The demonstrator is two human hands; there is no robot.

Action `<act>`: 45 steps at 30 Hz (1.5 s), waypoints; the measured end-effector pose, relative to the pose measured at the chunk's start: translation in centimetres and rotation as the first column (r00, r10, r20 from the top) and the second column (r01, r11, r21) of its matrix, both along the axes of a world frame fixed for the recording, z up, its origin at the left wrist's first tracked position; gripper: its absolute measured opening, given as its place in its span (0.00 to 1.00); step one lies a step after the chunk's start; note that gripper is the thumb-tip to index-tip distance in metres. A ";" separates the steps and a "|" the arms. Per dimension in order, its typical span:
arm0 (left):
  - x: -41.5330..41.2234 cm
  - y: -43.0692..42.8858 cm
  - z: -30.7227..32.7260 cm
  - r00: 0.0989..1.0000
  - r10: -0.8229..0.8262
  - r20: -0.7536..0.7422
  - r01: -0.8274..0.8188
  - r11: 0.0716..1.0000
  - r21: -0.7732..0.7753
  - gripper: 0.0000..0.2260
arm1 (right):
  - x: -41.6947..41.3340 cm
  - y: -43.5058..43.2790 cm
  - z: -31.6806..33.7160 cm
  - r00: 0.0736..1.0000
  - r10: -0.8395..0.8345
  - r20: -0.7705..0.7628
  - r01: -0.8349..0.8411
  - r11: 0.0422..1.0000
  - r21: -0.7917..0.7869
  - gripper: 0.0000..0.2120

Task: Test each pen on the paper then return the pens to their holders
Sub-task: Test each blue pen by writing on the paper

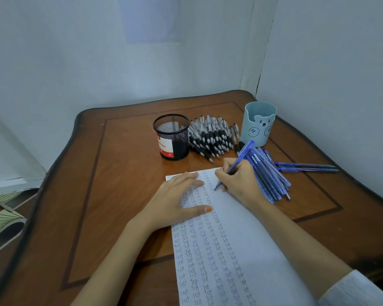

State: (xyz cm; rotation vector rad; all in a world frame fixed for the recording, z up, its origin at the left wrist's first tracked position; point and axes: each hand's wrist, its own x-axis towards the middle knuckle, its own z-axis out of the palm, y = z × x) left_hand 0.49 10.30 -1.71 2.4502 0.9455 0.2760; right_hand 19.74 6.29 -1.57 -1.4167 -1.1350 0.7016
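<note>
A person's right hand [237,180] writes with a blue pen [232,167] on a sheet of paper [241,228] on a wooden worktop [119,173].

The right grip is clenched on the pen, tip on the paper's upper part; the left hand [175,199] lies flat and released on the paper's left edge. Just right of the paper lies a heap of blue pens [268,173]. Beyond the paper lies a pile of black pens [212,135], between a black mesh holder [171,136] and a pale blue bear holder [258,123].
</note>
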 end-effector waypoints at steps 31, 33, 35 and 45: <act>-0.1 -0.1 -0.1 1.000 -0.002 0.007 0.002 1.000 -0.006 0.33 | 0.4 0.2 0.2 0.953 -0.028 -0.301 0.024 1.000 -0.017 0.17; -0.2 -0.1 -0.3 1.000 0.002 0.012 -0.002 1.000 -0.002 0.35 | 0.5 0.0 0.1 0.958 -0.014 -0.285 0.021 1.000 0.020 0.18; -0.2 -0.1 -0.4 1.000 0.008 0.019 -0.009 1.000 0.006 0.35 | 0.6 -0.1 0.1 0.969 0.006 -0.246 0.001 1.000 0.030 0.17; -0.1 0.0 -0.6 0.998 0.033 0.062 -0.034 0.999 0.006 0.33 | 0.7 0.1 0.1 0.991 0.009 -0.135 -0.014 0.999 -0.038 0.10</act>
